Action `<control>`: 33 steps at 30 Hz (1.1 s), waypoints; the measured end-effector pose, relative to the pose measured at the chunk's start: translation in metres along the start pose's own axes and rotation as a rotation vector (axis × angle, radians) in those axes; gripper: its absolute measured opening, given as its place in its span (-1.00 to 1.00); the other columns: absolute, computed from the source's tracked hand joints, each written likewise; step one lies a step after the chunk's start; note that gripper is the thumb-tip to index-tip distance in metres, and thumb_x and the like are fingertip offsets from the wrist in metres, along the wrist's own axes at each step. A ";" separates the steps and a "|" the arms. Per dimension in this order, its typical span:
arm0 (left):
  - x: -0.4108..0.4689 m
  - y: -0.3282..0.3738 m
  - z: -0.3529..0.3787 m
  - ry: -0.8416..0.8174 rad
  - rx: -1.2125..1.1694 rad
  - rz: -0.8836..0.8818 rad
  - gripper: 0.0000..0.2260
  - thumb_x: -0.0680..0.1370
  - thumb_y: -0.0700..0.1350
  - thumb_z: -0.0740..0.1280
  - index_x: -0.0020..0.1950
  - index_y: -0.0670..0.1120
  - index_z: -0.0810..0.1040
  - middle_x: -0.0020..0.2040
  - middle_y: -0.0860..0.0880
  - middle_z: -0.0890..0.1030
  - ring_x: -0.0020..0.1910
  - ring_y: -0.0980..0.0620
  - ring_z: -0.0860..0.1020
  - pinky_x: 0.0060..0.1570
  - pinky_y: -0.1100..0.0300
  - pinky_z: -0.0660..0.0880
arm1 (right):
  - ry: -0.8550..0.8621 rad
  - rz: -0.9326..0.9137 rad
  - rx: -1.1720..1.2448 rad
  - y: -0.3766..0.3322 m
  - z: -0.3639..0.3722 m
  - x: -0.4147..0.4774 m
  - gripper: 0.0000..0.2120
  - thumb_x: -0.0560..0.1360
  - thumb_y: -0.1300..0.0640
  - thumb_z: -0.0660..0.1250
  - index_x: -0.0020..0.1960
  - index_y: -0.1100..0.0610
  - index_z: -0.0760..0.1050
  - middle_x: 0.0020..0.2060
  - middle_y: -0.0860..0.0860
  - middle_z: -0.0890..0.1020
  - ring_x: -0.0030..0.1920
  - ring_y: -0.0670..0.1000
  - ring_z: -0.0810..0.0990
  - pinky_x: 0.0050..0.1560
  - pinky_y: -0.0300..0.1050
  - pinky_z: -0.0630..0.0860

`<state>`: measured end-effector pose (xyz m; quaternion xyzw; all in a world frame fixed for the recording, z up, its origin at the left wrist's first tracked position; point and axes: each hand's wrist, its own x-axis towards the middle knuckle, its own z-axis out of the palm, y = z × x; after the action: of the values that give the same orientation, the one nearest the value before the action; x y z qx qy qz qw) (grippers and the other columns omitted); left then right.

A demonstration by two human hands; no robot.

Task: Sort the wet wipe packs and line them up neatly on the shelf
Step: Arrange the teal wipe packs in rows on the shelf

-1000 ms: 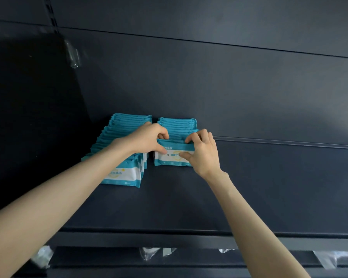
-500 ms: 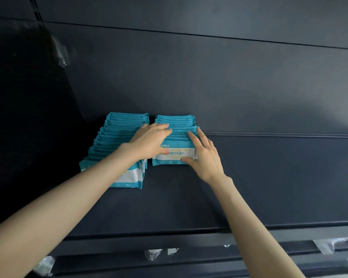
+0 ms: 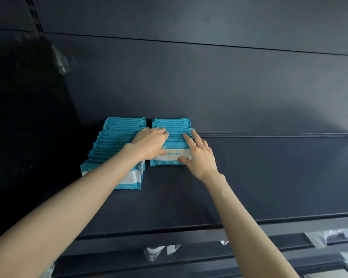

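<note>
Two rows of teal and white wet wipe packs stand upright on the dark shelf (image 3: 249,177). The left row (image 3: 117,141) is longer and reaches nearer to me. The right row (image 3: 172,125) is shorter, its front pack (image 3: 169,156) showing a white label. My left hand (image 3: 151,143) rests on the top left of the right row, fingers laid over the packs and thumb on the front pack's face. My right hand (image 3: 199,155) presses the row's right end with straight spread fingers, thumb against the front pack's lower corner.
The shelf's dark back panel (image 3: 209,87) rises right behind the rows. The shelf's front lip (image 3: 189,229) runs below my arms, with bits of clear plastic wrap (image 3: 155,252) on the rail under it. A dark side wall stands to the left of the rows.
Both hands went from curled, pinching the front pack of the right row, to flatter fingers laid over the row. The right hand's fingers have spread and straightened.
</note>
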<state>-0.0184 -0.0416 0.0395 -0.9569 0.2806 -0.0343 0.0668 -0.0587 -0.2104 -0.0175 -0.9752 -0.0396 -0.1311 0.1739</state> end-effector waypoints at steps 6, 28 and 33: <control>-0.020 0.010 -0.011 0.119 -0.122 -0.050 -0.47 0.58 0.10 0.23 0.47 -0.12 0.27 0.49 -0.07 0.25 0.46 -0.06 0.20 0.39 0.01 0.16 | 0.160 0.037 0.063 -0.005 -0.036 -0.027 -0.47 0.53 0.00 0.32 0.45 0.08 0.28 0.52 0.04 0.14 0.45 0.12 0.17 0.36 -0.02 0.23; -0.154 0.374 0.049 0.355 -0.733 0.345 -0.68 0.51 0.00 0.26 0.18 -0.13 0.57 0.09 -0.03 0.61 0.06 -0.02 0.52 0.07 0.02 0.49 | 0.397 0.481 -0.023 0.158 -0.108 -0.415 -0.74 0.51 0.07 0.35 0.17 0.11 0.55 0.13 0.03 0.61 0.12 0.10 0.54 0.11 0.01 0.49; -0.188 0.468 0.088 0.127 -0.777 0.432 -0.65 0.51 0.06 0.24 0.19 -0.10 0.57 0.10 -0.02 0.61 0.07 -0.02 0.52 0.05 0.04 0.44 | 0.306 0.669 -0.066 0.196 -0.101 -0.514 -0.75 0.50 0.08 0.38 0.16 0.08 0.56 0.11 0.02 0.62 0.08 0.11 0.58 0.07 0.01 0.52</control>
<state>-0.4165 -0.3204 -0.1214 -0.8264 0.4697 0.0295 -0.3092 -0.5537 -0.4451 -0.1292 -0.9084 0.3121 -0.2126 0.1795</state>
